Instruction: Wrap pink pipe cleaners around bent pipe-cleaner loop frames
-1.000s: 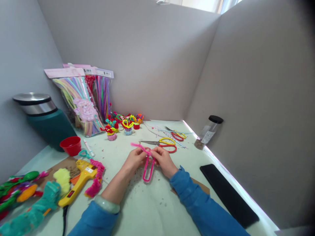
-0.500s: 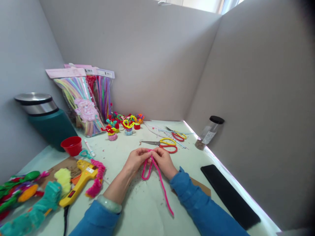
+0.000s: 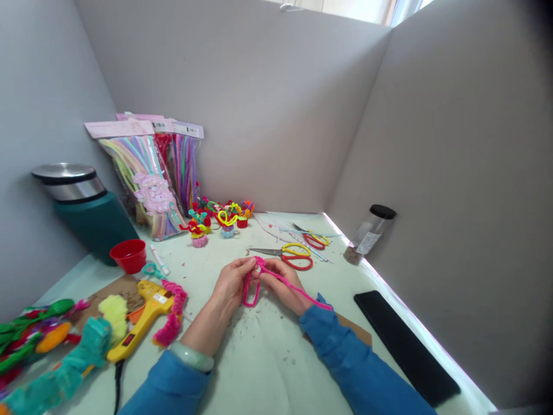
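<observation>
The person's left hand (image 3: pixel 233 283) and right hand (image 3: pixel 283 282) are working close together above the table (image 3: pixel 276 380), thumbs and fingers of both pinching a pink pipe cleaner (image 3: pixel 260 262). The pipe cleaner is lying between the two hands: a narrow loop is hanging below the fingertips, and a long tail is running across the right hand toward the blue cuff (image 3: pixel 317 316). Whether the loop is touching the table cannot be told. Just beyond the hands, scissors (image 3: pixel 283 252) with one yellow and one red handle are lying with their blades pointing left. Left of the left forearm, a yellow glue gun (image 3: pixel 140 328) is resting beside a fuzzy magenta strip (image 3: pixel 176 317). Farther off on that side, a red cup (image 3: pixel 129 257) is standing near a teal bottle (image 3: pixel 93 219), and small colourful figures (image 3: pixel 227 222) are clustering near the back wall. On the right, a black slab (image 3: pixel 404 346) is lying flat, and a black-lidded jar (image 3: pixel 367 236) is standing by the side wall.
</observation>
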### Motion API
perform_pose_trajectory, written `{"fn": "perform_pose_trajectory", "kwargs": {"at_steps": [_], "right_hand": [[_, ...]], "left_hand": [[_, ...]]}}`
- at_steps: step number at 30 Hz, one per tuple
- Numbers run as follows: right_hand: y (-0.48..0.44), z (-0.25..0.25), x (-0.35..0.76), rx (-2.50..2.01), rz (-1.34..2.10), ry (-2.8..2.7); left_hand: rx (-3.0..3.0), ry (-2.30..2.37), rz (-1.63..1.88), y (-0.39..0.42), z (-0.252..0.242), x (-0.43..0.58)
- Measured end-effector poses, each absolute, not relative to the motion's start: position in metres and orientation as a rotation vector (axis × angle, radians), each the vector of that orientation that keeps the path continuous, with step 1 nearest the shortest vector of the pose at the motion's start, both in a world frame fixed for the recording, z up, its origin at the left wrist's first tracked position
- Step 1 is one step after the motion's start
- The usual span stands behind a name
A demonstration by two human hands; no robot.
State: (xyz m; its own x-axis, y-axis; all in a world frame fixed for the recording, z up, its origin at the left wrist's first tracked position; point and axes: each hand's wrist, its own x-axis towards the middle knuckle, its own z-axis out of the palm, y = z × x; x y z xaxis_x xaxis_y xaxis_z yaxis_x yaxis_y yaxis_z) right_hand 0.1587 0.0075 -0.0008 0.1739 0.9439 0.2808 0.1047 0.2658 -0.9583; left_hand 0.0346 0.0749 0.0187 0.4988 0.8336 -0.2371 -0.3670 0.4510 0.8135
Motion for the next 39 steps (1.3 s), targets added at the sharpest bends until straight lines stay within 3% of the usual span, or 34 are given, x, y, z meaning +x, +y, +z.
{"fn": "perform_pose_trajectory", "kwargs": {"at_steps": [10, 16, 39], "right_hand": [[0.010, 0.001, 0.168, -1.221, 0.848, -1.036], [0.008, 0.006, 0.163, -1.117, 0.991, -1.036], [0.017, -0.008, 0.168, -1.131, 0.945, -0.961]], "left_hand": [[1.112, 0.815, 0.810, 0.064, 0.024, 0.037], [1.027, 0.781, 0.816, 0.068, 0.020, 0.034], [1.094, 0.806, 0.788, 0.070, 0.018, 0.032]]}}
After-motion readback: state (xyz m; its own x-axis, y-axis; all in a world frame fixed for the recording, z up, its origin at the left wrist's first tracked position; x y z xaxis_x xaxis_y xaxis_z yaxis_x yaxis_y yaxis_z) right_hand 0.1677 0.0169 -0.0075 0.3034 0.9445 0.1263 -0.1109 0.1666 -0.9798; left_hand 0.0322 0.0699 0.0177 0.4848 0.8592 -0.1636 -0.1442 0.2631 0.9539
